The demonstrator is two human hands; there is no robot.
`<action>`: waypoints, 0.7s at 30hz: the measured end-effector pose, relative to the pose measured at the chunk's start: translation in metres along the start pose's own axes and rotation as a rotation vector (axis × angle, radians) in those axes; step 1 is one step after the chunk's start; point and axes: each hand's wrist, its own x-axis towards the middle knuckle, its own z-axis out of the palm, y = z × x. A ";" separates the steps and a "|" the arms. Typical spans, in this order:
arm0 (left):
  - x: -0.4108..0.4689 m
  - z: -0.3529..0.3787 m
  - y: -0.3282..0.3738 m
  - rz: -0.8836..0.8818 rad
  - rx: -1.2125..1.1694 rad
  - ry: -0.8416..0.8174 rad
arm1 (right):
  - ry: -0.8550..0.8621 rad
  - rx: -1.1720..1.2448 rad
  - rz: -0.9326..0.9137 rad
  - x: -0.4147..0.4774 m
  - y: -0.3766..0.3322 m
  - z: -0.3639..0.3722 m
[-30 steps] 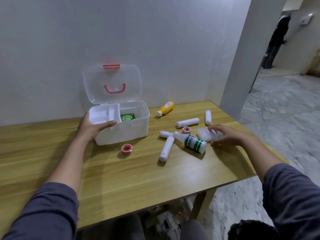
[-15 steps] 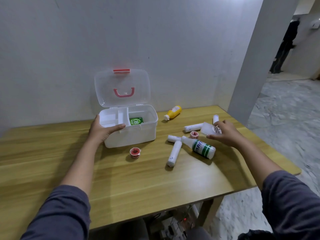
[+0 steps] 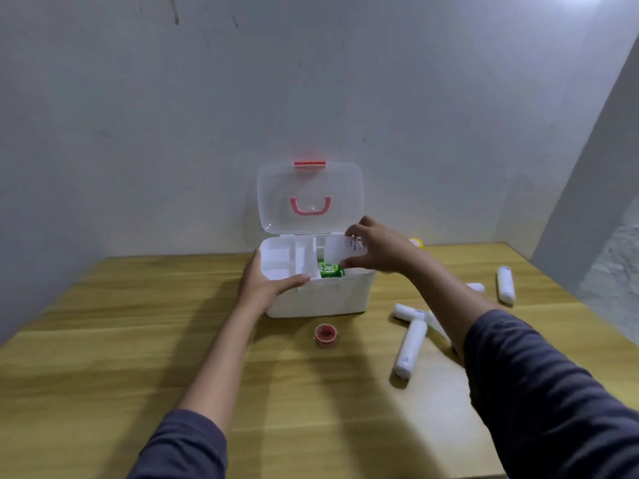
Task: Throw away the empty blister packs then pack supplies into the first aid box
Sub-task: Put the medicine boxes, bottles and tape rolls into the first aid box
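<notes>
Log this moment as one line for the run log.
step: packing | right hand: holds white packet over open first aid box | left hand: steadies box

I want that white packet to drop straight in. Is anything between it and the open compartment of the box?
Nothing visible blocks it. The right hand holds the white packet over the box, lid up. Only a green carton lies in that compartment.

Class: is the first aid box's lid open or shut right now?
Open. The clear lid stands upright behind the first aid box, leaning toward the wall, compartments exposed.
</notes>
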 end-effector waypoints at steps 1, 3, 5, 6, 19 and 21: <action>0.000 0.000 -0.001 0.000 0.003 0.005 | -0.028 -0.046 0.002 0.008 -0.001 0.004; 0.001 0.000 -0.005 0.000 -0.001 0.011 | -0.074 -0.133 0.007 0.022 -0.004 0.010; 0.003 0.001 -0.008 0.003 -0.011 0.024 | -0.093 -0.175 -0.008 0.032 -0.007 0.017; 0.004 0.002 -0.009 0.005 -0.012 0.029 | -0.103 -0.167 -0.017 0.036 -0.010 0.021; 0.009 0.002 -0.012 -0.004 -0.001 0.033 | -0.214 -0.044 -0.084 0.041 -0.001 0.015; 0.007 0.002 -0.011 -0.004 0.004 0.025 | -0.247 -0.115 -0.087 0.037 0.001 0.015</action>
